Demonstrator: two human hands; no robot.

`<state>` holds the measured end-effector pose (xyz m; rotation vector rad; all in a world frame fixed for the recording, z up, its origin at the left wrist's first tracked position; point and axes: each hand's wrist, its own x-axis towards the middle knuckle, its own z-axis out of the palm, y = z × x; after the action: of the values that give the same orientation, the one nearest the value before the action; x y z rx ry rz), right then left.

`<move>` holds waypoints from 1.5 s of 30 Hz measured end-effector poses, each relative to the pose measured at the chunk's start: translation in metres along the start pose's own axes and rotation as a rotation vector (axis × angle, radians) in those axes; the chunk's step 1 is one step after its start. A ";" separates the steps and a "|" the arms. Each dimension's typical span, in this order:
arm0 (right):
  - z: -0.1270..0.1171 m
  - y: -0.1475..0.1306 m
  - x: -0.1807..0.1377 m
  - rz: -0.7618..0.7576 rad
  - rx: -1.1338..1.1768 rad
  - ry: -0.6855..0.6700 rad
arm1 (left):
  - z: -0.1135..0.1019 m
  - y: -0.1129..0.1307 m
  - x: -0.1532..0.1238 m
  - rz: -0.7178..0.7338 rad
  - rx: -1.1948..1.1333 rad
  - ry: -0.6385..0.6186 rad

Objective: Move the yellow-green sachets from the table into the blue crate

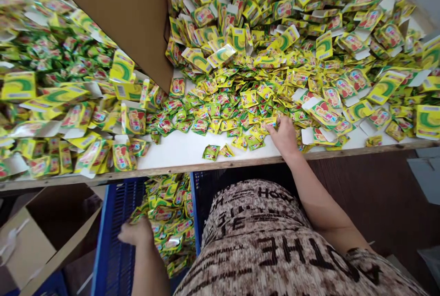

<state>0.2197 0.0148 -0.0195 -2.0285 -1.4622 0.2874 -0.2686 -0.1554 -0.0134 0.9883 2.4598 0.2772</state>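
Note:
My right hand (284, 136) is at the table's near edge, with thumb and fingertips closed on a small yellow sachet (269, 123). Around it spreads a heap of small yellow and green sachets (220, 112) printed with red fruit. My left hand (138, 232) is lower down, over a blue plastic crate (112, 241) beneath the table edge. That crate holds many filled yellow-green packs (173, 222). Yellow-green packaging shows right beside the left fingers, which are blurred and partly turned away, so whether they grip it is unclear.
Small yellow cartons, several with open white flaps, pile up at the back (240, 7) and along the left side (72, 117). A tall brown cardboard panel (130, 16) divides the white table (172, 151). An open cardboard box (37, 236) stands on the lower left.

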 end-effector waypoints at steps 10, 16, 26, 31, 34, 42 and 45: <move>0.003 -0.008 -0.011 -0.170 0.281 -0.033 | 0.048 0.302 0.041 1.189 -0.459 0.488; -0.001 -0.008 -0.007 -0.214 0.276 -0.108 | 0.100 0.471 0.084 1.127 -0.139 0.150; 0.006 -0.008 -0.003 -0.220 0.292 -0.122 | 0.105 0.516 0.114 0.971 0.012 0.151; 0.008 -0.005 0.000 -0.101 0.400 -0.145 | 0.069 0.485 0.082 1.065 -0.302 0.230; 0.002 -0.004 0.001 0.042 0.539 -0.149 | 0.041 0.432 0.042 1.100 -0.599 0.020; -0.055 -0.049 -0.006 -0.152 0.862 -0.067 | 0.063 0.341 -0.049 1.049 -0.396 -0.701; -0.067 -0.055 -0.007 -0.441 0.661 -0.163 | 0.088 0.342 -0.059 1.035 -0.454 -0.777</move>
<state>0.2076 -0.0041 0.0645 -1.1535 -1.5951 0.6561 0.0163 0.0509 0.0509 1.6563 0.9929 0.5961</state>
